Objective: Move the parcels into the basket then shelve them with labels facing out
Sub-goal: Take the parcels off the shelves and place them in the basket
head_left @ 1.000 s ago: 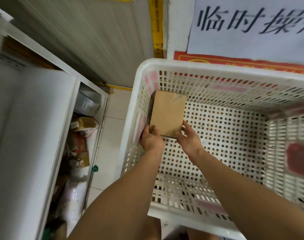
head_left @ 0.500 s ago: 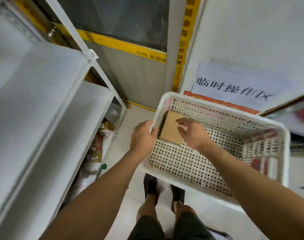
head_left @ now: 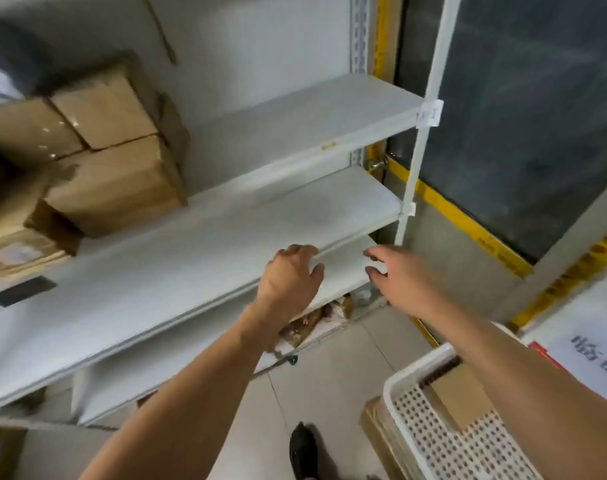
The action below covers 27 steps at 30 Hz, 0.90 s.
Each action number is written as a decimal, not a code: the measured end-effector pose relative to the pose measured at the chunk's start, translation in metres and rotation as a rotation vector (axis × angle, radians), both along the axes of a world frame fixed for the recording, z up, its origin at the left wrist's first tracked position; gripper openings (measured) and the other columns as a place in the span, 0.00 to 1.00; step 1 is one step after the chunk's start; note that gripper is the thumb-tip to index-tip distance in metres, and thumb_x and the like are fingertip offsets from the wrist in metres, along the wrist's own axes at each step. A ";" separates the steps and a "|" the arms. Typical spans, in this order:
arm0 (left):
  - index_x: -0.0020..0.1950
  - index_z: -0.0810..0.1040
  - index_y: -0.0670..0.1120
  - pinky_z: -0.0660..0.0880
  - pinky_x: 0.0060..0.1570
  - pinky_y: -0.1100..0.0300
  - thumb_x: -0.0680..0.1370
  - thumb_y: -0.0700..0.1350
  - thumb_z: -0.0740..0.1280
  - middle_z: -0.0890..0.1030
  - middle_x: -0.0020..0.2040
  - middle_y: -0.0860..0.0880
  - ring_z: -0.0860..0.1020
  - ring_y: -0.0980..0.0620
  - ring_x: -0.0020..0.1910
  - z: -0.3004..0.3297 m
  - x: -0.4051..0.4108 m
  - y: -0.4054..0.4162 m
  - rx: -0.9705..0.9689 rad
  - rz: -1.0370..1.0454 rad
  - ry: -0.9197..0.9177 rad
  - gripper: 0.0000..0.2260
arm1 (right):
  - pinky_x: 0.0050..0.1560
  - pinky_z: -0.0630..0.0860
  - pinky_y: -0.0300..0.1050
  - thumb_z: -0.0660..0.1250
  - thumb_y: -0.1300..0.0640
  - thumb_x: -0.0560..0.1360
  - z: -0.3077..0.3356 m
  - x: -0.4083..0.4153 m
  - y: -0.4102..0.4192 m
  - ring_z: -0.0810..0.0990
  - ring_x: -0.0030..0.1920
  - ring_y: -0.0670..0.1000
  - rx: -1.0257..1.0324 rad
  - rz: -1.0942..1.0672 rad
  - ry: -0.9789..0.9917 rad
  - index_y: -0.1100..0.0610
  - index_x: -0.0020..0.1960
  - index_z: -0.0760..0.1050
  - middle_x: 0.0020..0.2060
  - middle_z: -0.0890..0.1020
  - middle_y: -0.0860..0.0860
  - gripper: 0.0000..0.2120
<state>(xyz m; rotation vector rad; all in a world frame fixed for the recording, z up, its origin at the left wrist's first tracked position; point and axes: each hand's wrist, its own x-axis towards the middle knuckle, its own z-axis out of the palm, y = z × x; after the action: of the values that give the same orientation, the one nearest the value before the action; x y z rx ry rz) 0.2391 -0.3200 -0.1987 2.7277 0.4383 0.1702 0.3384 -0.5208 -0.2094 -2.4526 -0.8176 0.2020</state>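
Parcel (head_left: 463,396): lies inside the white basket (head_left: 399,386), lower right.
Left hand (head_left: 291,280): fingers loosely curled, holding nothing.
Right hand (head_left: 397,273): fingers spread, holding nothing.
Shelf (head_left: 191,258): beyond both hands.
Cardboard boxes (head_left: 111,168): stacked far left.

You get soft, even indoor light with glare spots on the taped cardboard boxes (head_left: 101,147), motion blur throughout, and wide-angle bending at the edges.

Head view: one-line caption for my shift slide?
Both empty hands, left and right, reach toward the white shelf; a parcel lies in the basket.
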 end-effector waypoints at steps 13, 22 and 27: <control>0.72 0.78 0.47 0.77 0.60 0.50 0.83 0.53 0.67 0.81 0.67 0.45 0.78 0.42 0.64 0.101 -0.129 0.179 0.152 0.421 -0.286 0.19 | 0.64 0.76 0.52 0.68 0.50 0.82 0.116 -0.051 0.237 0.79 0.66 0.55 0.126 0.435 -0.198 0.52 0.73 0.76 0.66 0.82 0.52 0.20; 0.80 0.64 0.42 0.66 0.75 0.46 0.82 0.47 0.66 0.67 0.79 0.40 0.66 0.38 0.76 0.097 -0.134 0.257 -0.007 0.621 -0.457 0.28 | 0.72 0.71 0.54 0.65 0.45 0.84 0.135 -0.056 0.344 0.70 0.74 0.58 0.144 0.378 -0.242 0.53 0.80 0.66 0.75 0.73 0.55 0.28; 0.85 0.51 0.39 0.58 0.82 0.46 0.83 0.44 0.66 0.53 0.85 0.37 0.52 0.40 0.85 0.090 -0.122 0.268 -0.118 0.620 -0.506 0.36 | 0.77 0.66 0.56 0.64 0.39 0.83 0.122 -0.052 0.372 0.62 0.81 0.59 0.183 0.280 -0.087 0.54 0.85 0.52 0.83 0.60 0.55 0.39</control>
<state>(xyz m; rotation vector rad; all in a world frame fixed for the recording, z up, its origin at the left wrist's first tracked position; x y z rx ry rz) 0.1176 -0.0519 -0.1091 2.2307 1.0713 0.9305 0.2865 -0.1491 -0.0874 -2.1839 -1.1642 0.1164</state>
